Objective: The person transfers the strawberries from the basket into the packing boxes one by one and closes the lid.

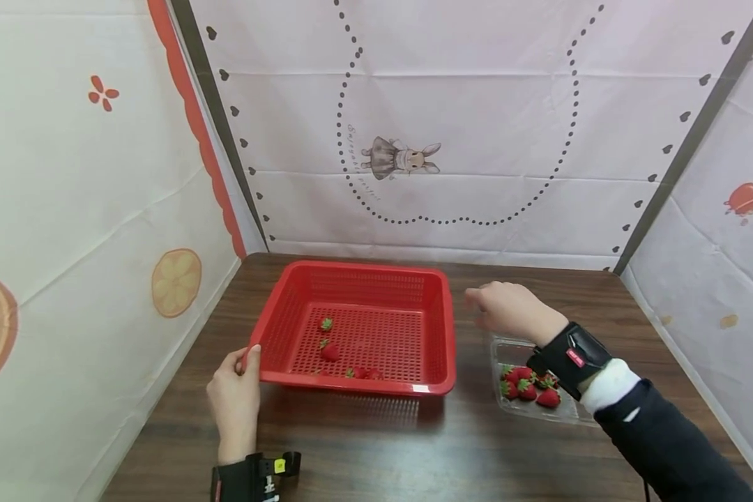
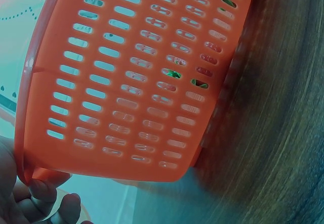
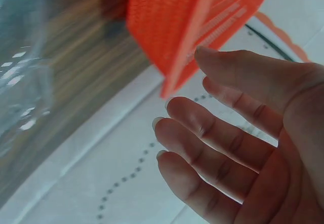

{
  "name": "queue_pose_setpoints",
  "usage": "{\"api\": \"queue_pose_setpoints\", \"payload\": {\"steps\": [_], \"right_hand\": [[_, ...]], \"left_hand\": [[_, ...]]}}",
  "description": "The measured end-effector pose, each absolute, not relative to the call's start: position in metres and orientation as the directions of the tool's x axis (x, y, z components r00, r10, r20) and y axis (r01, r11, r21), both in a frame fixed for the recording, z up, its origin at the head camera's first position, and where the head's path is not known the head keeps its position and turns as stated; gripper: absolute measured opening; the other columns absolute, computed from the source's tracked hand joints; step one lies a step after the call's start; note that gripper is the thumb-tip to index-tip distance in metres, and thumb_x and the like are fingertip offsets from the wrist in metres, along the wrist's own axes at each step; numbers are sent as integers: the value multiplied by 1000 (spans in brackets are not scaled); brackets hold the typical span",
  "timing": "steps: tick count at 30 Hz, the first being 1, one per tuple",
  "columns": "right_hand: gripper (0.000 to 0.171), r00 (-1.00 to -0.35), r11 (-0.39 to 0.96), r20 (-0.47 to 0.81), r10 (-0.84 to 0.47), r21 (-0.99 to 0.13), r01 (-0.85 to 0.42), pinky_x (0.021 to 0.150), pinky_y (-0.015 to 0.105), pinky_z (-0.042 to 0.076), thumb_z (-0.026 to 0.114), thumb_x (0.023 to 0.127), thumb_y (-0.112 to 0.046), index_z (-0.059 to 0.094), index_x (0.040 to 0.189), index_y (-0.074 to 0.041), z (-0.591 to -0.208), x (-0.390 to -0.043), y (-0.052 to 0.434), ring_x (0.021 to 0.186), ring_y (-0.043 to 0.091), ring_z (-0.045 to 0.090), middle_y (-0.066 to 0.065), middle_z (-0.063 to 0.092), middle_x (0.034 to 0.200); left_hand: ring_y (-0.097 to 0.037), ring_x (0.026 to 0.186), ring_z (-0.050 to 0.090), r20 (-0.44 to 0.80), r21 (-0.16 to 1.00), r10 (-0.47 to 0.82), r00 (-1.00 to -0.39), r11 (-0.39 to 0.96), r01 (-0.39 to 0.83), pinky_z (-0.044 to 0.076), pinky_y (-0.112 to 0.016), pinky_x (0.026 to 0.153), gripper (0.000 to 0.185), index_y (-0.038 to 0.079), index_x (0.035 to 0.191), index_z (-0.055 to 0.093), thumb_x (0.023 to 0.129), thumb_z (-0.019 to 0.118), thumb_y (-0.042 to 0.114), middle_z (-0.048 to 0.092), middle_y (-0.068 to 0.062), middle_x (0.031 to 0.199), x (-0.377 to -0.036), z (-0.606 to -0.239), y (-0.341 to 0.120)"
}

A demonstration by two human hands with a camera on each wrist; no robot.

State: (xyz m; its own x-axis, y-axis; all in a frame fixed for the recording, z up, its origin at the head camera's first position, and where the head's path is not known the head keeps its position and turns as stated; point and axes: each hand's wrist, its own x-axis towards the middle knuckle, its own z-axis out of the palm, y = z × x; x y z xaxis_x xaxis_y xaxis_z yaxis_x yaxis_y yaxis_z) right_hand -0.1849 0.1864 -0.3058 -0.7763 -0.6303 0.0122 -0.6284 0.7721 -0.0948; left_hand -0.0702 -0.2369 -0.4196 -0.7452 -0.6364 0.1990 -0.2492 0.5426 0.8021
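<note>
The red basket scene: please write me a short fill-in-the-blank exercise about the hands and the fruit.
1. The left hand holds the corner of the red ____.
2. The right hand hovers with relaxed fingers and holds ____.
3. The clear tray beside the red basket holds several ____.
4. The basket stands on a dark ____ table.

Missing words: basket; nothing; strawberries; wooden

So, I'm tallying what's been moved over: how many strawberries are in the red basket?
About 4: two left of centre in the red basket, two by its near wall, which may hide more.
</note>
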Motion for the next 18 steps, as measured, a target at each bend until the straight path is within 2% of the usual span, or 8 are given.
{"api": "queue_pose_setpoints", "payload": {"steps": [5, 9, 14, 18], "right_hand": [[25, -725, 719, 13, -689, -115, -685, 65, 38, 52, 78, 84, -12, 70, 108, -13, -298, -194, 158, 74, 14, 64, 0, 71, 86], [27, -632, 631, -43, -774, -144, -763, 72, 36, 53, 79, 85, -13, 70, 110, -12, -294, -200, 134, 80, 13, 64, 1, 72, 93], [31, -553, 567, -124, -824, -161, -808, 82, 36, 52, 75, 89, -13, 69, 120, -12, -297, -201, 103, 94, 18, 64, 3, 72, 106], [33, -525, 548, -159, -836, -200, -812, 80, 35, 53, 73, 88, -4, 69, 121, -11, -301, -198, 77, 98, 19, 66, 5, 73, 111]], "left_hand": [[-27, 73, 55, 190, 807, -634, -749, 536, -248, 37, -30, 56, 53, -2, 124, 66, 102, 55, 45, 67, -19, 92, -70, -419, -237], [-28, 76, 58, 199, 809, -633, -748, 537, -238, 39, -31, 59, 51, -2, 124, 67, 102, 56, 43, 69, -20, 96, -70, -418, -238], [-27, 74, 57, 208, 807, -628, -750, 544, -232, 39, -30, 58, 51, -2, 124, 67, 102, 56, 43, 68, -18, 92, -70, -419, -239], [-26, 72, 55, 214, 805, -630, -747, 547, -230, 38, -30, 57, 49, -1, 123, 68, 102, 57, 42, 67, -16, 89, -69, -420, -239]]}}
